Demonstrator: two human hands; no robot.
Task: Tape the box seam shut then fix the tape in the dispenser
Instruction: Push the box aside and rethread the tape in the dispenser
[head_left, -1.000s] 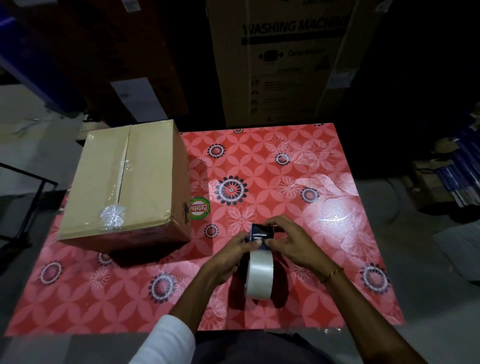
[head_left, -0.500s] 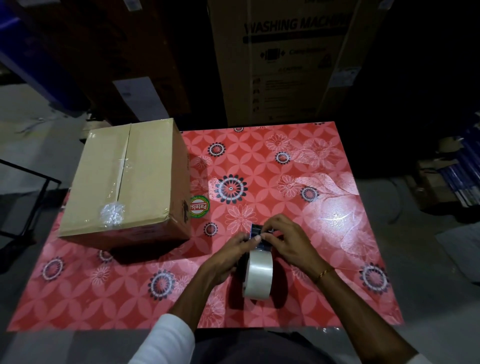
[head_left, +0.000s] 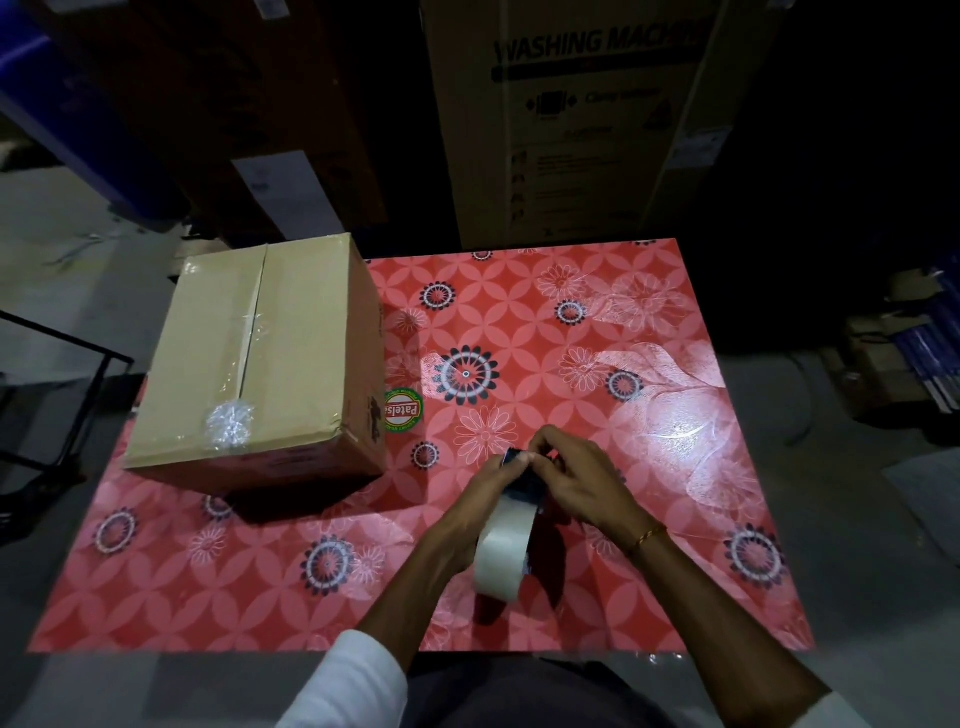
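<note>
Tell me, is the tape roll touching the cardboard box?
Apart. The head view shows the tape roll in the dispenser near the hands, with bare red tablecloth between it and the cardboard box.

1. Single view: head-worn wide-angle camera, looks forward and steeply down from above the near table edge.
2. Table (head_left: 649, 467) fills the mid-frame; its far edge sits at upper centre, with stacked cartons (head_left: 571, 119) beyond.
3. Both forearms enter from the bottom edge; left hand (head_left: 485, 486) and right hand (head_left: 576, 478) sit close, lower centre.
4. Edges bow from lens distortion; floor shows at both sides.
5. No second view, so no overlap.
</note>
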